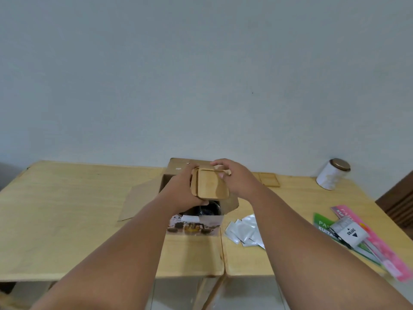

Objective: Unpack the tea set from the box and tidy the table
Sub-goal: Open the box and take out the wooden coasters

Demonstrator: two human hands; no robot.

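Observation:
An open cardboard box (196,224) with a tea set picture on its front stands mid-table, flaps spread. Dark glassware (207,209) shows inside it. Above the box opening both hands hold a small stack of square wooden coasters (211,185). My left hand (182,191) grips the stack's left and lower edge. My right hand (234,179) pinches the top coaster at its upper right edge. One more wooden coaster (269,180) lies flat on the table behind my right hand.
A white tin with a brown lid (333,174) stands at the back right. Several silver sachets (244,230) lie right of the box. Pink and green packets and a grey pack (357,236) lie near the right edge. The table (67,220) is two light wooden tops joined.

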